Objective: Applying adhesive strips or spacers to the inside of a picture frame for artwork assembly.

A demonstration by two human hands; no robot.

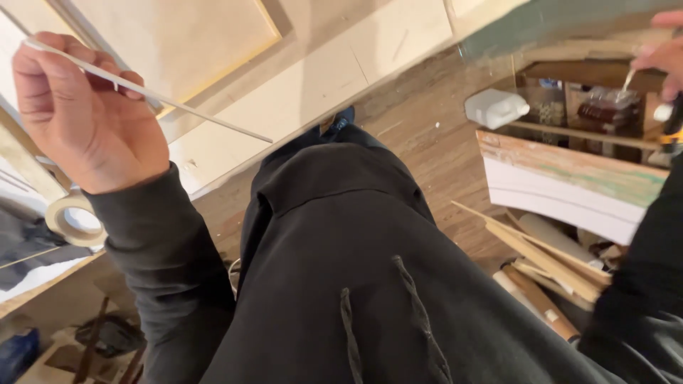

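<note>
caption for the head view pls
Left hand holds a thin wooden strip before a pale panelled door.

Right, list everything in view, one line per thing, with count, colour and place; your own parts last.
thin wooden strip: one, pale, held in the left hand, running right across the door
panelled door: one, unpainted light wood, upper left
tape roll: one, cream, under the left wrist
plastic jug: one, white, lying on the wooden floor
open crate: one, worn wood with green paint traces, right
wood offcuts: several, tan, below the crate
hoodie: one, black, centre
left hand: closed on the strip
right hand: top right corner, pinching a small white object
</note>
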